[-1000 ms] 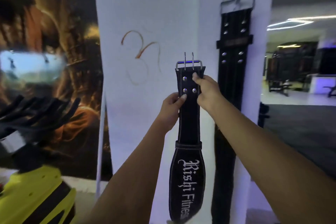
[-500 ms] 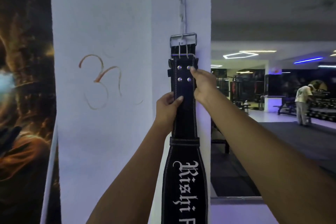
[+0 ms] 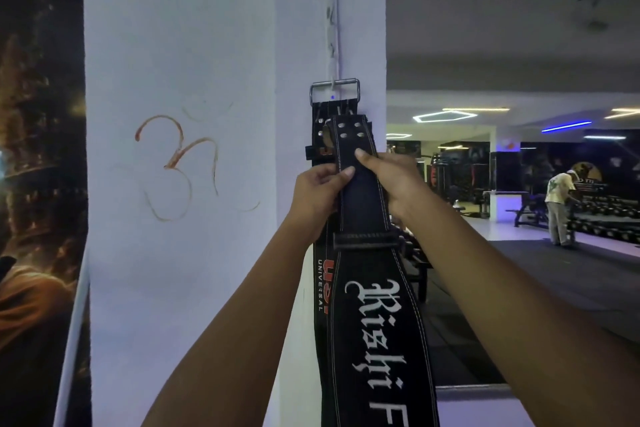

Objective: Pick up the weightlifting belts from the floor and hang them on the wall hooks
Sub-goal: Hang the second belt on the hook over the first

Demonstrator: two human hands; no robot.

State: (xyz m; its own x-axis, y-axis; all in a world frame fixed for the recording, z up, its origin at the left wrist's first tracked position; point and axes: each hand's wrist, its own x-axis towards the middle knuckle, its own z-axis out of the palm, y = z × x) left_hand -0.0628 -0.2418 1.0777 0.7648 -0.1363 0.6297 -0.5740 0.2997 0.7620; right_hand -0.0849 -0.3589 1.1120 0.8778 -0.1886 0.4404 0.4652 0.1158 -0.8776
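While I look from the head camera, my left hand (image 3: 317, 189) and right hand (image 3: 391, 180) pinch the belt (image 3: 363, 198), which hangs straight down. Its top end sits just below the hook strip (image 3: 333, 31).

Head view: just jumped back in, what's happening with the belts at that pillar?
Both hands hold the black Rishi Fitness belt up against the white pillar, the left hand and right hand gripping its narrow end. A second belt already hangs behind it, its metal buckle caught on the wall hook rack. Whether the held belt is hooked yet cannot be told.
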